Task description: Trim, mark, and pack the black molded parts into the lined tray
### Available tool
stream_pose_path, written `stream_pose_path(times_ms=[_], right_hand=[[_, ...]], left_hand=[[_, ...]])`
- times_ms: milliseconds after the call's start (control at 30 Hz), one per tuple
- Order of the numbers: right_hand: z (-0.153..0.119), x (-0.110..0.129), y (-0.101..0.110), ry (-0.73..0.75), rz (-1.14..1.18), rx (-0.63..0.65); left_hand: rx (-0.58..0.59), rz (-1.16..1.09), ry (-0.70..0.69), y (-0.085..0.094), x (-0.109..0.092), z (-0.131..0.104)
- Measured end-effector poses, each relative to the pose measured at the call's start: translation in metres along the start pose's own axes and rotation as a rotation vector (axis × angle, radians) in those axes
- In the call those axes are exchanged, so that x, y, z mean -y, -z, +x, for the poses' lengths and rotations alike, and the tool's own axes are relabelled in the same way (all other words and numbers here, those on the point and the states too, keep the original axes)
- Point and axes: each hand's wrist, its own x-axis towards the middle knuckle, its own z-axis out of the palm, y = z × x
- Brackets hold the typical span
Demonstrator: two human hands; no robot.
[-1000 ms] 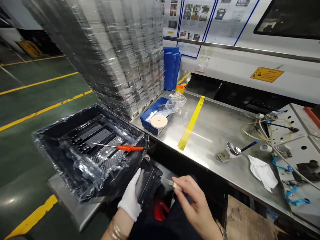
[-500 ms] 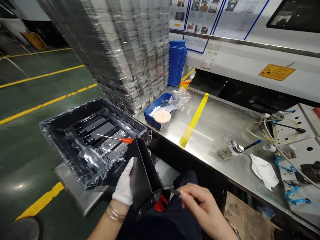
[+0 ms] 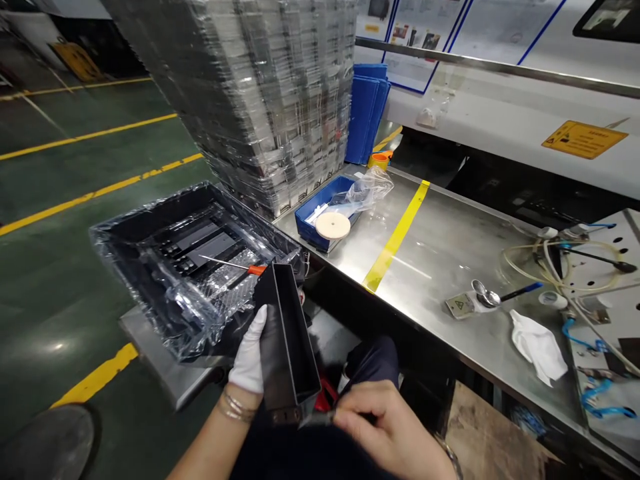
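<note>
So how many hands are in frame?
2. The left hand, gloved in white, holds the black box from its left side; the right hand, bare, pinches a thin, blurred tool by the box's near end. No other hand shows.

Box (image 3: 276,353) black; glove (image 3: 250,357) white; screwdriver handle (image 3: 257,270) orange; floor (image 3: 45,287) green, yellow-striped; bin (image 3: 311,233) blue.

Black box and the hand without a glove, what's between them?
The head view shows a thin thing poking from the right hand toward the near end of the black box. It's too blurry to name, or to tell whether it touches.
</note>
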Motion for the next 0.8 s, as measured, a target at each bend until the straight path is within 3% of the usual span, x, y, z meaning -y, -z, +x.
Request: stream_pose_path(times_ms=[67,133,200,267,333,400,467,600,800], right_hand=[[-0.004,0.001,-0.001,-0.012,0.016,0.07],[-0.008,0.001,-0.003,-0.018,0.002,-0.008],[-0.009,-0.001,-0.007,0.034,-0.026,-0.227],[-0.009,-0.006,-0.015,0.139,-0.038,-0.419],[-0.008,-0.014,-0.024,0.229,-0.038,-0.487],[-0.008,-0.026,-0.029,0.243,-0.063,-0.514],[-0.005,-0.038,-0.028,0.192,-0.1,-0.571],[0.01,-0.044,-0.014,0.054,-0.057,-0.637],[0.054,-0.01,-0.012,0.223,-0.043,-0.722]], left_hand=[[0.049,0.026,-0.007,0.001,-0.002,0.0],[0.032,0.101,0.007,0.004,-0.004,0.0],[-0.065,0.155,-0.039,0.008,-0.006,0.0],[-0.233,0.143,-0.203,0.011,-0.007,0.001],[-0.367,0.097,-0.392,0.01,-0.007,0.002],[-0.427,0.068,-0.469,0.006,-0.006,0.001],[-0.409,0.082,-0.427,0.001,-0.002,-0.002],[-0.342,0.234,-0.196,0.003,0.014,-0.008],[-0.301,0.403,-0.074,0.01,0.044,-0.008]])
